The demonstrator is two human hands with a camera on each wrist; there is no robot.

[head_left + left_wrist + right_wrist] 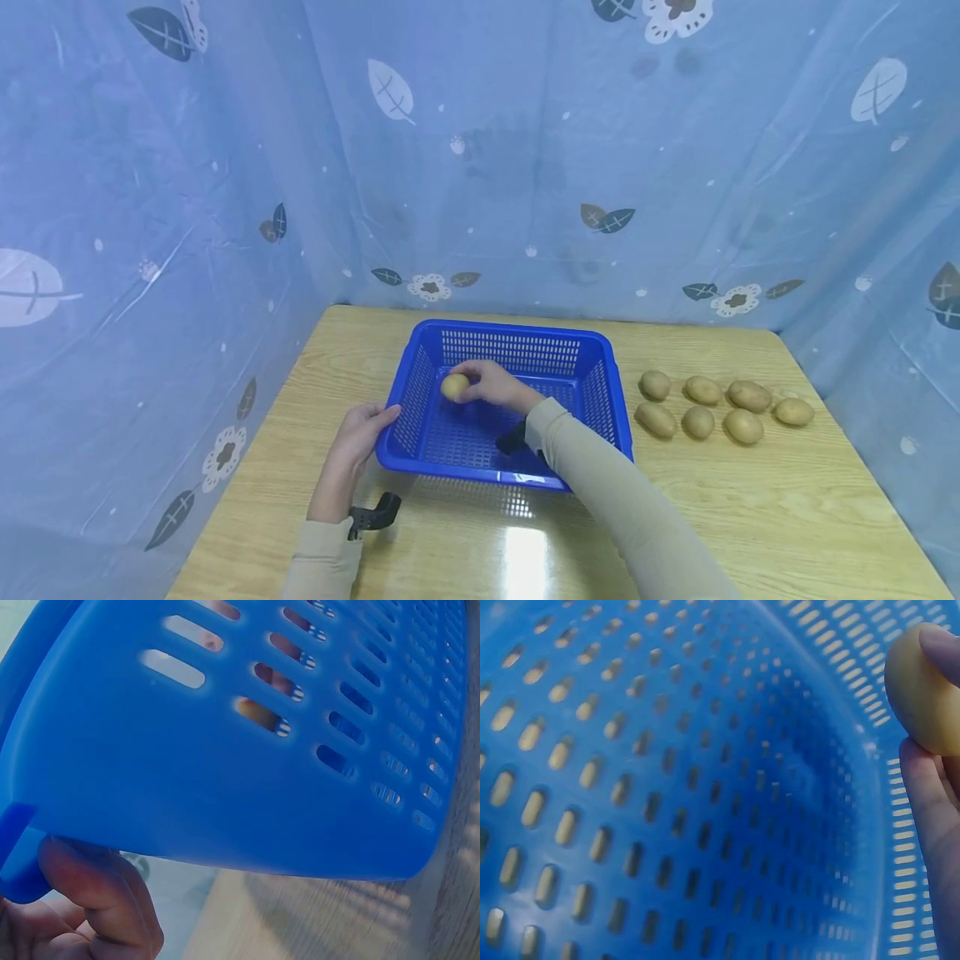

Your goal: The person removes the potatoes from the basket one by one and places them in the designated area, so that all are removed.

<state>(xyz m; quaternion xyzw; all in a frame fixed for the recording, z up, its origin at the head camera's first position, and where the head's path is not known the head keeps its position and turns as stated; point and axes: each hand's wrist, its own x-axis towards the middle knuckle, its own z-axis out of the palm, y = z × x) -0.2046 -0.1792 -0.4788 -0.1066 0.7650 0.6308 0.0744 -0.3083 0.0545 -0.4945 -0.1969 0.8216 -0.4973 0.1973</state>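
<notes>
The right hand (pixel 491 385) is inside the blue basket (pixel 592 392), fingers curled round a potato (pixel 454 386) and holding it low over the left half of the perforated floor. From the right wrist view the potato (pixel 924 690) sits against the fingertips with the basket's slotted floor and curved wall filling everything behind it; whether the potato touches the floor cannot be told.

The left hand (pixel 362 433) is at the basket's near-left corner, outside the wall. In the left wrist view its fingers (pixel 101 892) are tucked under the rim, gripping the edge, with the slotted side wall (pixel 225 750) looming above them.

The basket stands on the pale wooden surface (pixel 750 517), near the middle towards the back. To its right, well apart from the basket wall, seven more potatoes (pixel 699 422) lie in two loose rows on the surface. Nothing lies between that group and the basket. The right sleeve (pixel 622 500) crosses the basket's near rim, covering part of the front edge. A blue leaf-and-flower printed curtain (pixel 480 150) closes in the surface at the back and both sides.
</notes>
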